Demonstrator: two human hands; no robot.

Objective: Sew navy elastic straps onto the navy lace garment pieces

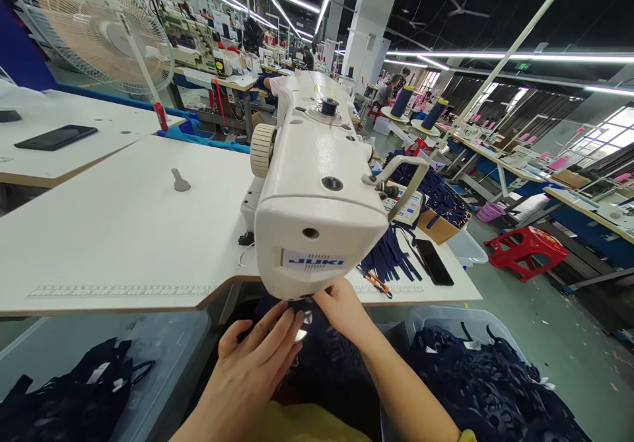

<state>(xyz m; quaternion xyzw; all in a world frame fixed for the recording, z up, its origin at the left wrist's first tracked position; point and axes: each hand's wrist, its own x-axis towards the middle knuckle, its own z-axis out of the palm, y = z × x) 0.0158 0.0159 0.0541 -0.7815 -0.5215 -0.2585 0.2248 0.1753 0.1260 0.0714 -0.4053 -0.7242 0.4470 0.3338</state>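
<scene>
A white JUKI sewing machine [317, 230] stands in the centre, its head end facing me. Under it, my left hand [262, 349] lies with fingers stretched out and close together, over dark navy fabric [331, 356]. My right hand [343, 311] reaches under the machine head from the right, its fingertips hidden behind the housing. The fabric hangs down into my lap between both arms. A small shiny metal part [300, 335] shows by my left fingertips. The needle area is hidden by the machine head.
Clear bins with navy garments stand at left [183, 343] and right [421, 316]. On the white table [123, 230] lie a metal piece [181, 181], orange-handled snips [378, 284], navy strips [391, 257] and a phone [434, 261]. A red stool [528, 247] stands farther right.
</scene>
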